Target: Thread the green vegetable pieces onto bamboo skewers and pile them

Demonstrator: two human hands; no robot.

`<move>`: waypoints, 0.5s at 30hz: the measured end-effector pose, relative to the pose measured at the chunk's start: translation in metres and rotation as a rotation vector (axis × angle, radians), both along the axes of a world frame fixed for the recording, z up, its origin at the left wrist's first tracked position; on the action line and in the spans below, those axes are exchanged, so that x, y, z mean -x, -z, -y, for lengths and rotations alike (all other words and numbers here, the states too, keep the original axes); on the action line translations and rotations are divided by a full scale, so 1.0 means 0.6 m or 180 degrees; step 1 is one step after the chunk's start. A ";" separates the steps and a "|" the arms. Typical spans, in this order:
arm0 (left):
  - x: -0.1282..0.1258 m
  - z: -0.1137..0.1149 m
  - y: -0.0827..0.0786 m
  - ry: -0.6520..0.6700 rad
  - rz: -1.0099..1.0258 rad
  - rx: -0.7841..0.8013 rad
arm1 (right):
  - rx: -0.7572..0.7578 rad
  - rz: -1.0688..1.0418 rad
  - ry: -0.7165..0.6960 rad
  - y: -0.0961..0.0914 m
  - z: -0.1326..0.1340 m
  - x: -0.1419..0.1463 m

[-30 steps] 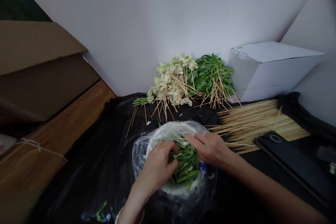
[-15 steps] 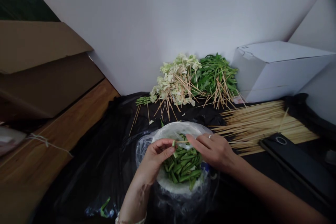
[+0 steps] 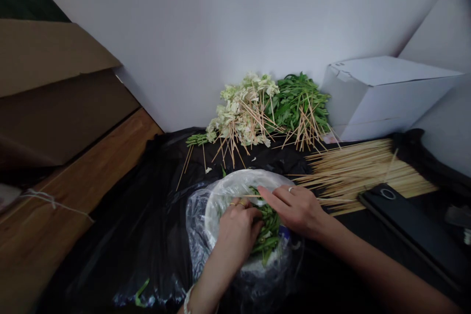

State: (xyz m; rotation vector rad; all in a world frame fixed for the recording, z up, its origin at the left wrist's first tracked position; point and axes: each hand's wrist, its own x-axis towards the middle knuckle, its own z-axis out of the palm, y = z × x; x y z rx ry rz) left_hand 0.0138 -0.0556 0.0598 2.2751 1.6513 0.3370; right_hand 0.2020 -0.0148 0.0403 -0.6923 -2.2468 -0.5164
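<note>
My right hand (image 3: 299, 208) is closed round a thin bamboo skewer (image 3: 252, 196), whose tip points left over the bowl. My left hand (image 3: 239, 225) is down in the white bowl (image 3: 211, 213), its fingers bent among cut green bean pieces (image 3: 270, 223). Thumb and forefinger come close together there, but the fingertips are hidden, so what they grip cannot be made out. A clear plastic bag (image 3: 195, 216) covers the bowl's rim and bunches round its outside.
Skewered pale leaves (image 3: 235, 113) and green leafy stalks (image 3: 300, 103) lie by the wall, beside skewered beans (image 3: 196, 139). Loose skewers (image 3: 368, 167) and a black phone (image 3: 401, 221) lie right. A white box (image 3: 382, 98), cardboard box (image 3: 55, 103) and black plastic sheet (image 3: 121, 240) surround them.
My left hand has moved from the skewer's tip down into the bowl among the beans. The skewer stays in my right hand, and the view has shifted slightly.
</note>
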 end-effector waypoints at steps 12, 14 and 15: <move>0.026 0.000 -0.017 -0.0174 0.1331 0.0537 | -0.0053 -0.0093 0.0083 -0.012 0.003 -0.001; 0.037 0.001 -0.021 -0.0443 0.2255 0.0853 | -0.0054 -0.0185 0.0079 -0.014 0.005 0.000; 0.040 0.001 -0.021 -0.0600 0.2709 0.0971 | -0.0049 -0.0235 0.0048 -0.014 0.006 0.001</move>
